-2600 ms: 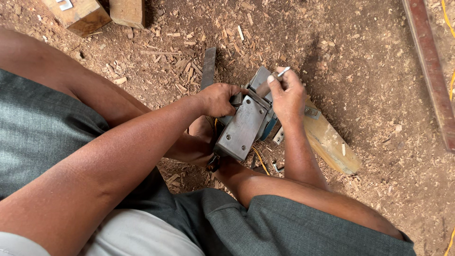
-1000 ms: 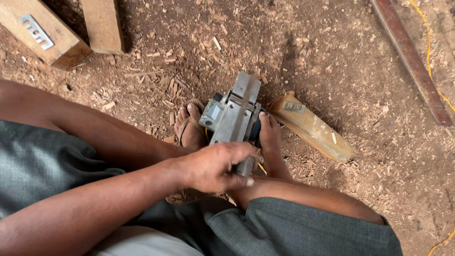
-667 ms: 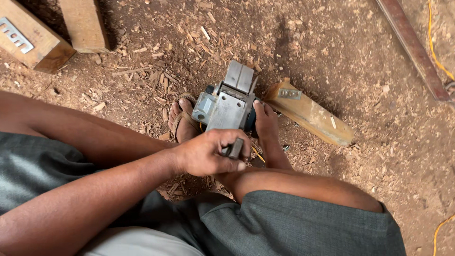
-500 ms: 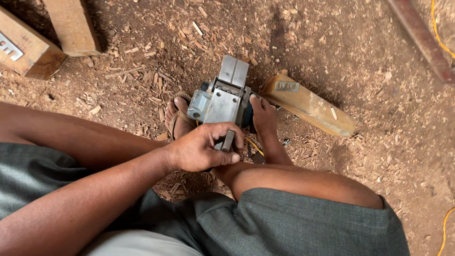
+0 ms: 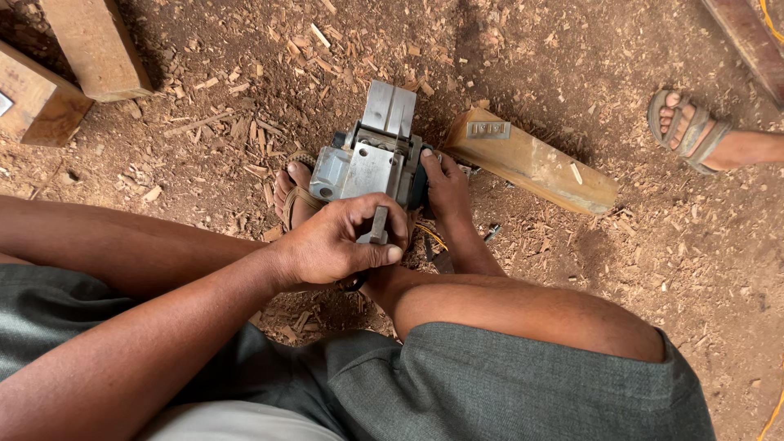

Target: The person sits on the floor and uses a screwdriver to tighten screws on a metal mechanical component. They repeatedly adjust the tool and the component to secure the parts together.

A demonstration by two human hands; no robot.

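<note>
wood shavings (image 5: 269, 122) are littering the dirt floor (image 5: 670, 269), where a wooden block (image 5: 531, 159) and two timber offcuts (image 5: 98, 49) are lying.
</note>
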